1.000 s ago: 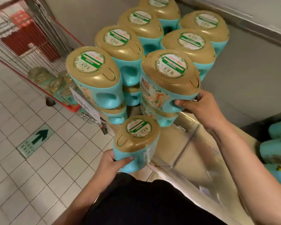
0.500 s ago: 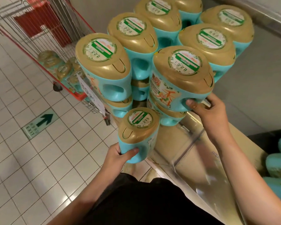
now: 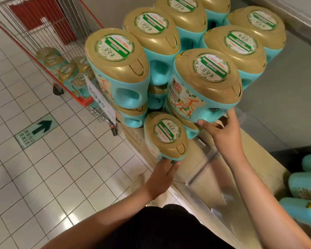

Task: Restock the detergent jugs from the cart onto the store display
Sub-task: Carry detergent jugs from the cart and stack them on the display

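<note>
Teal detergent jugs with gold caps stand stacked in two layers on the store display [image 3: 255, 146]. My right hand [image 3: 221, 130] grips the handle end of the near right top jug [image 3: 205, 87], thumb and fingers curled round its lower edge. My left hand [image 3: 162, 175] holds a single low jug [image 3: 166, 135] from below at the display's front edge, beside the stack. More jugs [image 3: 61, 67] lie in the red wire cart [image 3: 43, 33] at the upper left.
A white price sign [image 3: 101, 101] hangs at the stack's left corner. A clear plastic divider [image 3: 210, 169] stands on the display near my right arm. More teal jugs [image 3: 305, 187] lie at the right edge. An exit arrow sticker [image 3: 36, 130] marks the white tile floor.
My left hand has carried the low jug up and right, closer to the stack's base. My right hand stays on the top jug's handle end. The camera has moved closer.
</note>
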Available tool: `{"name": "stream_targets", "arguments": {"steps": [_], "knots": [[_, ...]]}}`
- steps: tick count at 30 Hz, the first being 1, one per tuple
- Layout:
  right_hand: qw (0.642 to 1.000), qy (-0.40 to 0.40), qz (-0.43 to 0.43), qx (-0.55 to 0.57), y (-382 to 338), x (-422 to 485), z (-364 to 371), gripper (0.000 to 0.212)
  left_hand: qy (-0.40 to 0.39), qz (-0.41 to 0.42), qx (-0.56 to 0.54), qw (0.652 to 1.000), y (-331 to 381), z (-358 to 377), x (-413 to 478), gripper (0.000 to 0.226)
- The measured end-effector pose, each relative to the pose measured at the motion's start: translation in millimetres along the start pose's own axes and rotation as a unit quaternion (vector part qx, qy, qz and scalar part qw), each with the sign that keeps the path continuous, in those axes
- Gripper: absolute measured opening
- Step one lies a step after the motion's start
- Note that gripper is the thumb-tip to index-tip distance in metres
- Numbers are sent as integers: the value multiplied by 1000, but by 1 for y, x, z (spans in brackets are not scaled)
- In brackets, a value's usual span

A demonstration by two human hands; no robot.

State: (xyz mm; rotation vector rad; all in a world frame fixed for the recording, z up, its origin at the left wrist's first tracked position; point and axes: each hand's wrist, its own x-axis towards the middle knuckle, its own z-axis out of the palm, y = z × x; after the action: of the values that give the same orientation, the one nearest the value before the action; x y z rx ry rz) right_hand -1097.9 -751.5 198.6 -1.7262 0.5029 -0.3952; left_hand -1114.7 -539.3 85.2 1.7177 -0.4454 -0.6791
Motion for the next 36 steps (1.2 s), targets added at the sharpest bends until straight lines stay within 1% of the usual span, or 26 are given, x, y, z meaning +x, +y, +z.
{"name": "stream_targets", "arguments": {"steps": [3, 5, 8, 10, 11, 14, 16, 18, 19, 21, 22, 23, 25, 26, 29, 32, 36], "knots": [[1000, 9, 0, -12, 12, -6, 1, 61, 41, 26, 26, 998, -11, 6, 7, 19], [999, 29, 13, -17, 20, -14, 1, 58, 57, 50, 49, 996, -16, 8, 11, 19], [997, 77, 16, -25, 33, -40, 7, 36, 67, 72, 67, 993, -18, 7, 15, 20], [997, 71, 13, -33, 44, -65, 16, 25, 63, 84, 71, 992, -16, 4, 17, 20], [998, 53, 20, -35, 49, -76, 21, 24, 60, 91, 74, 991, -16, 2, 17, 20], [998, 5, 48, -43, 56, -99, 34, 33, 60, 101, 90, 989, -11, -1, 14, 24], [997, -12, 56, -56, 60, -106, 41, 37, 67, 109, 107, 986, -11, -2, 7, 32], [995, -19, 50, -78, 63, -109, 47, 45, 88, 114, 123, 982, -17, -2, -7, 35], [995, -18, 48, -85, 64, -109, 49, 50, 116, 101, 121, 981, -21, -3, -14, 31], [994, -8, 55, -93, 67, -107, 52, 55, 202, 26, 81, 976, -26, -9, -24, 13], [994, -5, 59, -96, 68, -105, 52, 55, 238, -17, 37, 970, -26, -14, -23, 10], [993, -5, 59, -98, 69, -102, 52, 53, 260, -48, -26, 964, -23, -19, -20, 15], [994, -13, 44, -100, 73, -98, 51, 50, 252, -83, -157, 951, -13, -27, -12, 19], [994, -18, 34, -102, 76, -96, 50, 49, 240, -85, -183, 950, -9, -28, -9, 24], [994, -34, 27, -98, 82, -92, 47, 49, 221, -63, -174, 958, -8, -29, -11, 35], [993, -40, 24, -107, 84, -90, 44, 47, 220, -70, -150, 961, -8, -29, -11, 39], [993, -13, 10, -118, 84, -104, 40, 38, 205, -87, -145, 964, -4, -37, -14, 39]]}}
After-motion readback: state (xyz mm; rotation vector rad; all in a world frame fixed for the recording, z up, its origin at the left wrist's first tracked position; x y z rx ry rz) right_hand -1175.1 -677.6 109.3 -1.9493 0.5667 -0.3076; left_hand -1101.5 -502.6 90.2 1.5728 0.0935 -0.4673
